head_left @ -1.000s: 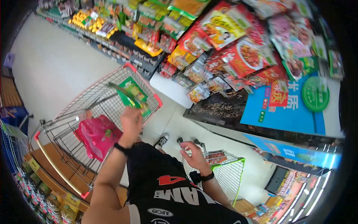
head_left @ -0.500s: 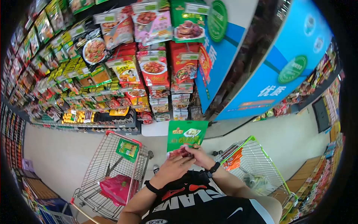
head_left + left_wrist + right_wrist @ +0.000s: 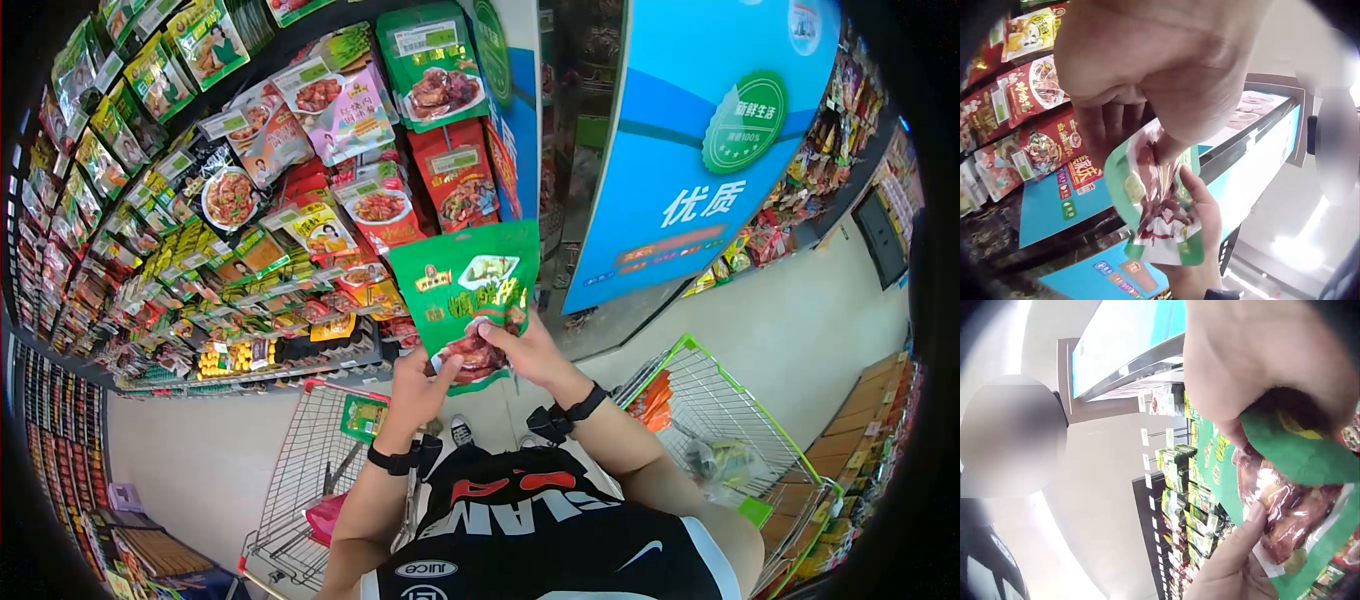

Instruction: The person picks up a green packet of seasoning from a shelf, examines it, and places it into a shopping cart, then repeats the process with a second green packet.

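Near the hanging packets (image 3: 350, 125), the left hand (image 3: 414, 393) grips the green packet (image 3: 465, 280) at lower left; the right hand (image 3: 538, 352) grips its right side — apparent step: two-handed holding. Shifting it calls for coordinated grips.

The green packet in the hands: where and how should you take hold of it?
Probably by its lower side edges, from the wearer's side, thumbs in front and fingers behind, as the left hand and right hand do. The green packet is flat, with its printed front facing the wearer.
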### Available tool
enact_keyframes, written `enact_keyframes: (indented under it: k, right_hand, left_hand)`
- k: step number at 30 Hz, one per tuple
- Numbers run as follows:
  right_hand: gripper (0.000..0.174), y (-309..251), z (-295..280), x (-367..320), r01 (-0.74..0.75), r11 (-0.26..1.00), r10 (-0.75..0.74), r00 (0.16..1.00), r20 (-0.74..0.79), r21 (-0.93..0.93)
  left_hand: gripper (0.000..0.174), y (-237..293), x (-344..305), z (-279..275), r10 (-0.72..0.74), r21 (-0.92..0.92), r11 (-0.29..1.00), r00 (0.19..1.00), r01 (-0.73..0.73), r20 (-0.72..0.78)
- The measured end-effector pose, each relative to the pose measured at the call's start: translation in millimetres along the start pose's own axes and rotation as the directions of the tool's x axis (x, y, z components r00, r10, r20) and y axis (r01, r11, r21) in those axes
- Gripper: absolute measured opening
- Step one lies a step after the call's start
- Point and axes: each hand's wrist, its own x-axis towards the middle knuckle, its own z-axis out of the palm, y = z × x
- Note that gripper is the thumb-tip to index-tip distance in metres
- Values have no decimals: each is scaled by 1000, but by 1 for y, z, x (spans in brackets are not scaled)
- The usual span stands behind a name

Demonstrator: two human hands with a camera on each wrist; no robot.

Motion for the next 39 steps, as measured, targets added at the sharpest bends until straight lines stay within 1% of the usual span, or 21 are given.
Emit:
enact_keyframes:
  k: [2,3,6,7,9,10,11,12,13,15,17,18,19,20,21,24,28,32,34,36,39]
  right_hand:
    - [38,-20,7,10,22,997,-24,999,25,73]
    - [57,-20,3,14,-25,992,21,999,30,122]
    - [81,-12,-9,21,-38,954,24,998,51,298]
    - [98,-12,-6,32,-30,891,-60,981,183,454]
    - [104,7,-5,47,-75,753,-106,966,234,654]
    - [107,20,-8,55,-98,672,-141,956,257,734]
    - [109,39,-12,59,-63,700,-61,987,147,711]
    - [108,32,0,70,-29,643,-157,973,169,766]
    - [108,18,20,81,-1,580,-254,950,182,815]
    - [104,2,42,94,-20,462,-407,883,232,887]
    - [100,12,49,105,146,636,-361,924,125,757]
    - [97,21,52,110,213,710,-340,939,61,671]
    - [85,34,53,118,245,730,-302,953,-21,638]
    - [81,41,54,123,260,714,-295,954,-57,650]
    - [77,42,57,132,276,699,-291,952,-90,659]
    - [66,38,53,151,310,632,-284,945,-161,710]
    - [59,15,46,171,348,609,-263,936,-233,713]
    - [52,-4,31,190,388,638,-235,921,-311,666]
    - [49,-4,19,199,425,659,-231,900,-370,621]
    - [47,-6,11,205,413,653,-201,903,-380,635]
    - [46,-9,1,215,378,651,-154,915,-374,658]
  left_hand:
    - [23,-5,14,-15,-40,34,999,999,40,6]
    - [22,0,23,-19,-45,21,999,999,45,-1]
    - [20,16,56,-34,-5,-53,999,1000,4,-26]
    - [20,20,67,-42,7,-72,997,1000,-9,-25]
    - [18,21,91,-54,24,-163,986,1000,-26,-13]
    - [17,26,104,-59,56,-146,988,998,-54,9]
    - [17,34,114,-64,87,-130,988,996,-82,34]
    - [16,42,126,-68,116,-113,988,991,-108,64]
    - [16,48,138,-64,218,-93,972,976,-218,-6]
    - [17,41,157,-73,203,-46,978,979,-202,21]
    - [18,34,179,-80,216,-48,976,976,-214,32]
    - [18,32,187,-84,266,101,956,959,-275,95]
    - [19,30,191,-88,300,243,911,940,-333,162]
    - [19,28,194,-90,328,372,840,916,-395,233]
    - [21,32,198,-86,454,247,827,859,-506,239]
    - [21,27,211,-94,501,212,758,759,-616,416]
    - [21,42,238,-98,628,209,665,688,-717,362]
    - [29,46,257,-112,528,43,844,842,-535,110]
    - [30,49,267,-121,515,-12,856,852,-516,91]
    - [30,55,278,-131,538,77,828,826,-556,170]
    - [29,82,292,-135,650,204,682,710,-703,271]
